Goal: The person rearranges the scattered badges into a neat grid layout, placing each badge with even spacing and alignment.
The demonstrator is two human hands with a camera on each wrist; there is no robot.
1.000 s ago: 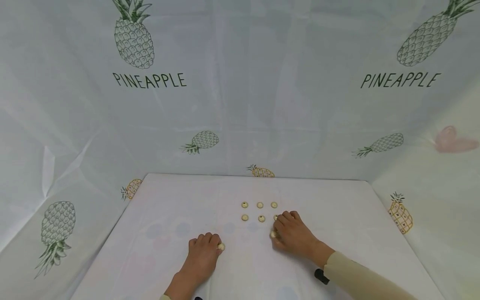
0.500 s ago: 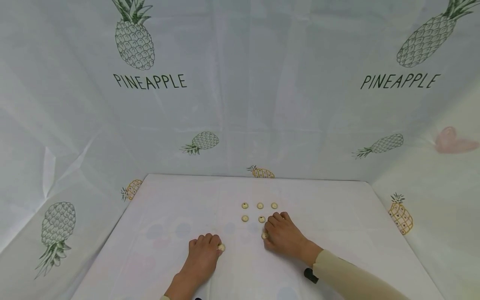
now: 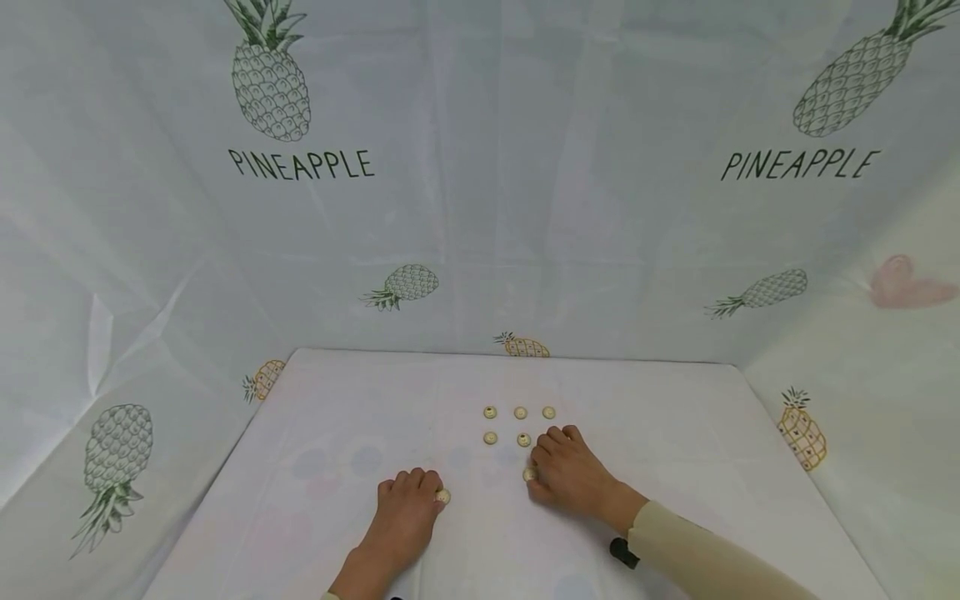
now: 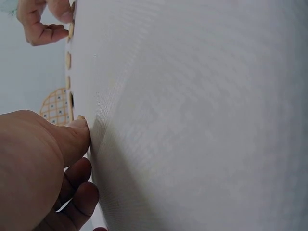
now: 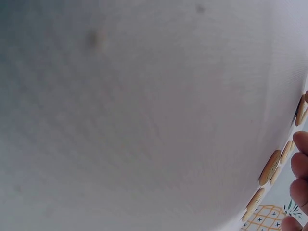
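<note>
My left hand [image 3: 405, 512] rests on the white tabletop, its fingers curled. Its thumb and forefinger hold a small round pale wooden disc [image 3: 442, 496] at the edge; in the left wrist view only a sliver of that disc [image 4: 81, 117] shows past the thumb. To the right and a little farther back, my right hand [image 3: 572, 471] grips a similar disc [image 3: 530, 473] between thumb and bent fingers. Just behind it lie two rows of like discs: a back row with a disc [image 3: 521, 412] in its middle, and a nearer row with a disc [image 3: 523, 439] close to my right fingers.
A white cloth covers the tabletop [image 3: 337, 392]. Pale sheeting with printed pineapples [image 3: 267, 87] hangs behind and at both sides. A black strap end [image 3: 624, 552] hangs at my right wrist, below the beige sleeve [image 3: 697, 550].
My right hand has slid left along the table with its disc, and it now covers the spot of the nearer row's right-hand disc. My left hand has stayed in place.
</note>
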